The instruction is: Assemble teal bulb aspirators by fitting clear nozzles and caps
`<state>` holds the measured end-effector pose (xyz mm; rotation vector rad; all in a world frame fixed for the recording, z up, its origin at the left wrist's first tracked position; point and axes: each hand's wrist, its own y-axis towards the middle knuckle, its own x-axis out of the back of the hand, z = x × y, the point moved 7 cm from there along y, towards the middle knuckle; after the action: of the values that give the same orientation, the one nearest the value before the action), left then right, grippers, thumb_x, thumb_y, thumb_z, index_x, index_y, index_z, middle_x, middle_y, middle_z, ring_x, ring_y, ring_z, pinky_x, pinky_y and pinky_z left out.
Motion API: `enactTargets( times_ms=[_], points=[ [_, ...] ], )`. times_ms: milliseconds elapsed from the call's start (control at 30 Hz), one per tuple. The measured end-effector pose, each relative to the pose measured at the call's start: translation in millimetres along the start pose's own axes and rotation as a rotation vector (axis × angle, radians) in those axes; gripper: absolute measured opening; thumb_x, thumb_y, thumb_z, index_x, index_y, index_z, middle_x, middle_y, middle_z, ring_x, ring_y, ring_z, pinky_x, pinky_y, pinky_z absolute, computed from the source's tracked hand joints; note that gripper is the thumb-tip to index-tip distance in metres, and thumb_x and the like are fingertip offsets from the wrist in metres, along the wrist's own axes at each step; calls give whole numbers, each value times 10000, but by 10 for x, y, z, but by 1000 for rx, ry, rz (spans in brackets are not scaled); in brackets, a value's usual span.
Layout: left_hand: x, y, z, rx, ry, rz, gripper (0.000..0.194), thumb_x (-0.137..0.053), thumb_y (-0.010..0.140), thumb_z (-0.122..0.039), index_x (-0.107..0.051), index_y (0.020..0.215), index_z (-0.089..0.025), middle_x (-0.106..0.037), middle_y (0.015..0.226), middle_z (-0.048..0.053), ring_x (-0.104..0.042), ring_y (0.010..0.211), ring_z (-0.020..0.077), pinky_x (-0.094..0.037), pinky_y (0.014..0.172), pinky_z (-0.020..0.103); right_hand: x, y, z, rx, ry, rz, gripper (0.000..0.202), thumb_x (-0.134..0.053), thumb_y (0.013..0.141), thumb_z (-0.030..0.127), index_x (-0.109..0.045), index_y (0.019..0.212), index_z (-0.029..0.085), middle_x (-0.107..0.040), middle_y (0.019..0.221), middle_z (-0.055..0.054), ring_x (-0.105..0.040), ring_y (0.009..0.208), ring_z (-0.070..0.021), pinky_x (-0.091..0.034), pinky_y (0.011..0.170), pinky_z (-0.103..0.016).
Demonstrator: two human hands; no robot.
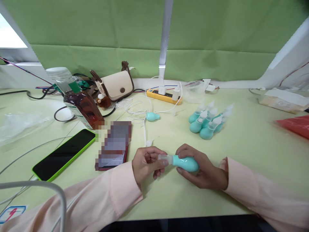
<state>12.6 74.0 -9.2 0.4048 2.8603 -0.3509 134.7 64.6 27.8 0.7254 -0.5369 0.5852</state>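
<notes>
Between my two hands, just above the table, lies a turquoise bulb syringe (pixel 187 163) on its side, its clear nozzle (pixel 170 159) pointing left. My right hand (pixel 201 167) is wrapped round the bulb. With thumb and fingers, my left hand (pixel 148 165) pinches the clear nozzle, which meets the bulb's neck. Several more bulb syringes (pixel 207 132) with clear tips stand in a cluster at the right, beyond my right hand. A single turquoise bulb (pixel 152 116) lies on its side farther back, and a small clear tip (pixel 149 142) lies behind my left hand.
To the left are a green-edged phone (pixel 65 154), a second phone (pixel 115 145) with a blurred screen, and a tilted bottle of brown liquid (pixel 83 108). A cream handbag (pixel 117 85), a yellow power strip (pixel 151 93) and white cables line the back. Red plastic (pixel 295 125) lies at right.
</notes>
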Motion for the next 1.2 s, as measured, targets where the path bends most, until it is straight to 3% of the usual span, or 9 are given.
enactTargets(
  times_ms=[267,400,500,667,933,1033,1100,1200],
  points=[
    [-91,37,118,218,-149,209,254,-717,536,-241,-603,696,-80,-595,441,28,-521,336,109,-411,302,189,-26,-43,128,262,-345,139,350,-467,750,117,-322,1043,241,-444,896,-72,-466,696,-135,-421,543,-255],
    [-92,31,126,242,-119,224,274,-735,514,-235,-594,684,-72,-600,443,35,-533,343,120,-433,311,204,-35,-40,148,307,-432,165,338,-446,756,115,-351,1055,241,-470,879,-74,-475,707,-144,-422,547,-260],
    [-77,15,65,142,-71,153,267,-731,530,-227,-578,687,-75,-598,455,29,-537,362,117,-440,328,207,-24,-19,107,216,-300,121,368,-453,759,131,-338,1091,240,-510,880,-63,-509,750,-148,-437,597,-269],
    [-65,-23,-1,-63,16,59,244,-714,556,-214,-554,701,-99,-589,523,8,-529,406,96,-459,386,219,2,-31,-40,-61,-172,4,359,-529,735,213,-343,1041,244,-554,864,-38,-555,727,-154,-450,600,-274],
    [-51,-82,-119,-317,327,44,165,-630,643,-197,-572,776,-118,-551,568,8,-516,426,96,-460,417,229,10,-18,-119,-324,25,38,330,-574,717,294,-382,979,238,-526,891,-34,-534,821,-164,-461,665,-281],
    [-63,-116,-191,-417,466,46,154,-607,668,-195,-588,803,-124,-578,619,31,-531,435,103,-467,446,236,-37,-21,-158,-430,231,97,344,-571,722,314,-371,990,233,-498,886,-28,-527,631,-100,-462,519,-222],
    [-76,-143,-234,-485,567,37,149,-605,673,-205,-604,802,-130,-610,648,56,-548,459,118,-470,474,244,-100,-45,-192,-518,396,176,344,-558,733,331,-361,997,235,-475,880,-17,-440,456,-30,-391,362,-164],
    [-96,-198,-292,-599,660,9,136,-610,671,-209,-626,793,-150,-644,657,69,-564,502,141,-459,504,245,-155,-72,-217,-608,558,262,368,-572,719,346,-361,1001,243,-448,889,-7,-370,396,11,-331,287,-121]
  ],
)
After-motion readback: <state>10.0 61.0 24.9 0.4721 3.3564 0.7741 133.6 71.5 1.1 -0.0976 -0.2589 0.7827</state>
